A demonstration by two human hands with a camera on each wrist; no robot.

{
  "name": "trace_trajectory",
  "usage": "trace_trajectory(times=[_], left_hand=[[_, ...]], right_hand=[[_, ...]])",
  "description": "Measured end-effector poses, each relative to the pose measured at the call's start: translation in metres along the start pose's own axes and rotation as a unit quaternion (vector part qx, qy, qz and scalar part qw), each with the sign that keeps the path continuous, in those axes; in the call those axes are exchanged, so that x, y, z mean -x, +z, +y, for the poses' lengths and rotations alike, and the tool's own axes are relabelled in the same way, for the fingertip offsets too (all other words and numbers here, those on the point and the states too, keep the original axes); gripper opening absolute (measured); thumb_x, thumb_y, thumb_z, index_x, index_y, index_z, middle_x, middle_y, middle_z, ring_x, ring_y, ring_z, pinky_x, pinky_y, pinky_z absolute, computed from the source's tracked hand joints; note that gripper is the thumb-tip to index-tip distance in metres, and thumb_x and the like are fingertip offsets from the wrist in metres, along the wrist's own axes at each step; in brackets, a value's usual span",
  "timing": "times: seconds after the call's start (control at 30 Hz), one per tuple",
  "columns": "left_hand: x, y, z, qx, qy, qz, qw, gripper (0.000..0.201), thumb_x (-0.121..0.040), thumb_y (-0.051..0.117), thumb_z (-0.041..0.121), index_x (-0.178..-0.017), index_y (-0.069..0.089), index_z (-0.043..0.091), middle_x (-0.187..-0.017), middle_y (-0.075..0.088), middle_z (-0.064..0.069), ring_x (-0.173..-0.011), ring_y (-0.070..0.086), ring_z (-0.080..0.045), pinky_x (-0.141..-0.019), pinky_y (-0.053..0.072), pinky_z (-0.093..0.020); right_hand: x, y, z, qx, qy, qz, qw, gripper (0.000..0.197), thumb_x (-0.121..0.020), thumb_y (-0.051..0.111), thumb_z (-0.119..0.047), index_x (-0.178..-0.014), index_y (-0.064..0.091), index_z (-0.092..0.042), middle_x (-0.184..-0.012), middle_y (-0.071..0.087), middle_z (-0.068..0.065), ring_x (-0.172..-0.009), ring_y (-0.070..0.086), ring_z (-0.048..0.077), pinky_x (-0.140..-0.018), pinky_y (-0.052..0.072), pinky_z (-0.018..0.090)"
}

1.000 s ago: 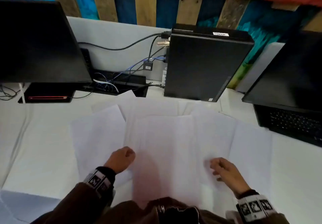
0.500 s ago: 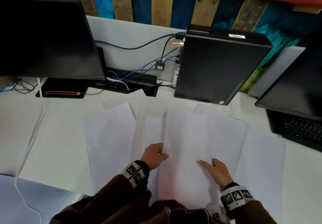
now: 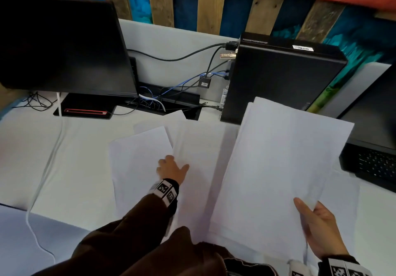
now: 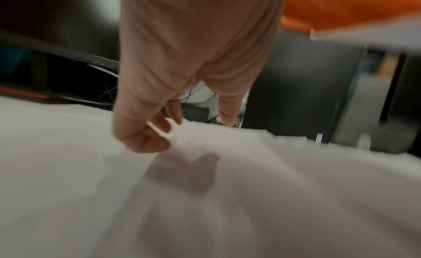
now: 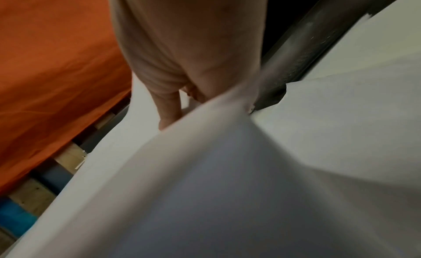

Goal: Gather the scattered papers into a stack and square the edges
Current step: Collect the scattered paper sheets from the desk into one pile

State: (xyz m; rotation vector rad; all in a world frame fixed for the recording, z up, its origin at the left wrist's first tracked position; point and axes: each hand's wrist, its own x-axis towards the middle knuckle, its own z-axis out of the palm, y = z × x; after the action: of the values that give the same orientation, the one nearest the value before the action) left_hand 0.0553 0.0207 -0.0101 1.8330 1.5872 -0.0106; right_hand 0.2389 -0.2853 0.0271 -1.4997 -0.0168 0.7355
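White papers (image 3: 276, 168) in right grip (image 3: 319, 230)

Right hand (image 3: 319, 230) is now off the desk and grips a bunch of sheets (image 3: 276, 168) by the near right corner, thumb on top; the bunch is raised, its far edge in front of the black PC tower (image 3: 278, 78). Left hand (image 3: 171, 168) has shifted left, away from the tower, onto the leftmost sheet (image 3: 137, 157), fingers curled down at its edge. Middle of the spread is thinner.
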Motion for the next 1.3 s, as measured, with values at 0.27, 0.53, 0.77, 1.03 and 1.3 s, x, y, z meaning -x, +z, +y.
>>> trace_trajectory(times=[0.27, 0.53, 0.77, 1.03, 1.3], left_hand=[[-0.028, 0.01, -0.009, -0.013, -0.054, -0.057, 0.997, 0.064, -0.071, 0.079, 0.033, -0.123, 0.053, 0.005, -0.124, 0.063, -0.014, -0.111, 0.061, -0.031, -0.091, 0.051, -0.037], [-0.004, -0.009, -0.009, 0.11, 0.084, -0.069, 0.988, 0.04, -0.088, 0.062, 0.019, -0.126, 0.059, 0.007, -0.123, 0.065, -0.012, -0.113, 0.06, -0.032, -0.092, 0.045, -0.03], [0.028, -0.046, -0.01, 0.385, 0.076, -0.16, 0.906, 0.022, -0.091, 0.061, 0.008, -0.113, 0.063, 0.006, -0.092, 0.071, -0.011, -0.075, 0.068, -0.025, -0.065, 0.059, -0.033], [0.062, -0.058, -0.007, 0.44, 0.109, -0.273, 0.848, 0.018, -0.085, 0.069, 0.013, -0.103, 0.07, 0.012, -0.093, 0.078, -0.006, -0.081, 0.075, -0.021, -0.067, 0.059, -0.031], [0.068, -0.053, -0.01, 0.463, 0.084, -0.277, 0.838, 0.016, -0.089, 0.064, 0.01, -0.104, 0.067, 0.009, -0.085, 0.076, -0.004, -0.068, 0.073, -0.014, -0.06, 0.057, -0.026]], right_hand=[[0.011, -0.005, 0.015, 0.033, 0.006, 0.02, 0.999, 0.01, -0.087, 0.06, -0.004, -0.092, 0.069, -0.002, -0.085, 0.077, 0.011, -0.062, 0.073, 0.016, -0.054, 0.06, 0.025], [0.008, 0.012, 0.007, 0.037, 0.011, -0.017, 0.999, 0.033, -0.067, 0.072, -0.027, -0.092, 0.072, -0.006, -0.096, 0.075, 0.019, -0.074, 0.073, 0.023, -0.066, 0.061, 0.036], [0.001, 0.062, -0.004, 0.008, 0.016, -0.09, 0.996, 0.044, -0.067, 0.072, -0.024, -0.105, 0.069, -0.003, -0.103, 0.075, 0.014, -0.091, 0.072, 0.024, -0.076, 0.06, 0.033], [-0.01, 0.081, -0.01, 0.037, 0.049, -0.167, 0.984, 0.058, -0.071, 0.073, -0.018, -0.126, 0.055, -0.012, -0.116, 0.071, 0.011, -0.105, 0.068, 0.027, -0.091, 0.053, 0.044], [-0.017, 0.095, -0.003, 0.035, 0.077, -0.164, 0.983, 0.041, -0.074, 0.072, -0.014, -0.111, 0.064, 0.003, -0.102, 0.074, 0.02, -0.091, 0.073, 0.03, -0.068, 0.061, 0.033]])
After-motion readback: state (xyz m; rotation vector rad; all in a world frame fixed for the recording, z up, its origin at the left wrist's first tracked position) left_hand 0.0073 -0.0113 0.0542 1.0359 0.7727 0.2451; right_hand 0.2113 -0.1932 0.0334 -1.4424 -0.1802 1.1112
